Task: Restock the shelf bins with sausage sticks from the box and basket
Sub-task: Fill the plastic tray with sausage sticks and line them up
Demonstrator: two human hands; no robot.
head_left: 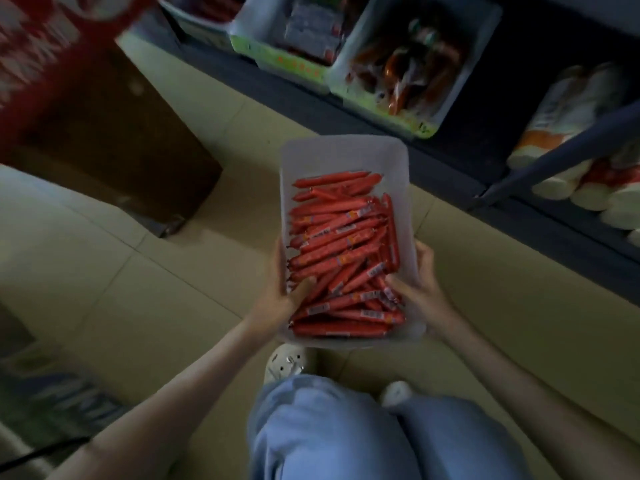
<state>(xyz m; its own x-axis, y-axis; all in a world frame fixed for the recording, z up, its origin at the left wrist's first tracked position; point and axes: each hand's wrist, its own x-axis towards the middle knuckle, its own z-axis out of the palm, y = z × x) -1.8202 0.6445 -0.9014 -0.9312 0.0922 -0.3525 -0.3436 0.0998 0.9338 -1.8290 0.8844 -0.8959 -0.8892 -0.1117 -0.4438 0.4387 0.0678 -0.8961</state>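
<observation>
A white plastic bin [343, 150] is held above the tiled floor in front of me, piled with several red sausage sticks [346, 258] that lie mostly crosswise. My left hand [282, 292] grips the bin's left wall, its thumb inside on the sticks. My right hand [420, 285] grips the right wall, thumb also over the rim onto the sticks. A brown cardboard box [114, 150] stands on the floor at the left, and a red basket [38, 46] shows blurred at the top left.
A dark shelf [398, 133] runs along the top right, holding bins of packaged snacks [401, 67] and white tubs [561, 188] lower right. My knees in blue trousers [346, 431] and white shoes [289, 363] are below the bin.
</observation>
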